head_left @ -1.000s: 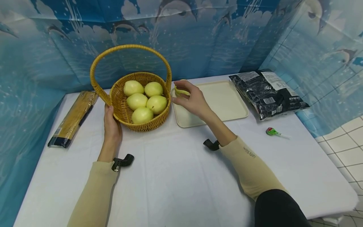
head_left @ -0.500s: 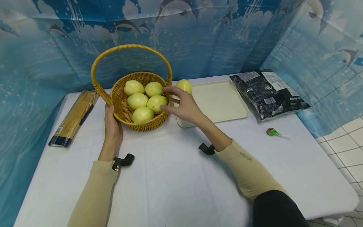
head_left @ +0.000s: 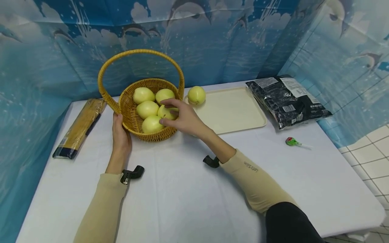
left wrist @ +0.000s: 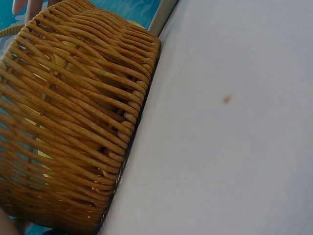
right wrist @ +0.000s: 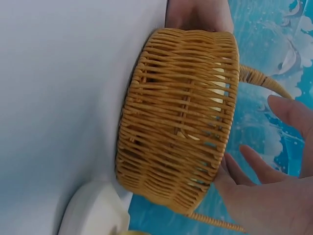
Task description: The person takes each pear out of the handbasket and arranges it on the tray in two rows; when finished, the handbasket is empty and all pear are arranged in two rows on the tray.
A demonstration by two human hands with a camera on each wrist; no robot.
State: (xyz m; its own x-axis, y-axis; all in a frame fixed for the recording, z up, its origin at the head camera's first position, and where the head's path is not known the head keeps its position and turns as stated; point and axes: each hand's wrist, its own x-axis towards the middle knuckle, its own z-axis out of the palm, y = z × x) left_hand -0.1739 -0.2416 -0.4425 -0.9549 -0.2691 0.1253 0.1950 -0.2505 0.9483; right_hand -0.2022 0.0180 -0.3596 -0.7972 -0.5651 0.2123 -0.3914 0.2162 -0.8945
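Dolphin curtain (head_left: pixel 212 57) behind white-clothed table (head_left: pixel 182 189). Basket (head_left: pixel 129 109) near table's back edge, left of centre, five fruits (head_left: pixel 147 110) inside; lone fruit (head_left: pixel 196 95) at back left corner of tray (head_left: pixel 234 108). Left hand (head_left: pixel 121 138) against basket's left side; cannot tell if fingers curl. Right hand (head_left: pixel 185 118) over basket's right rim, thumb and fingers parted, nothing gripped. Step seems a reach for fruit; next move likely calls for closing thumb and fingers round one, neighbours undisturbed

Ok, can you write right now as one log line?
left hand: against wicker basket side | right hand: over yellow-green fruits, holding nothing | fruits: five in basket, one on beige tray
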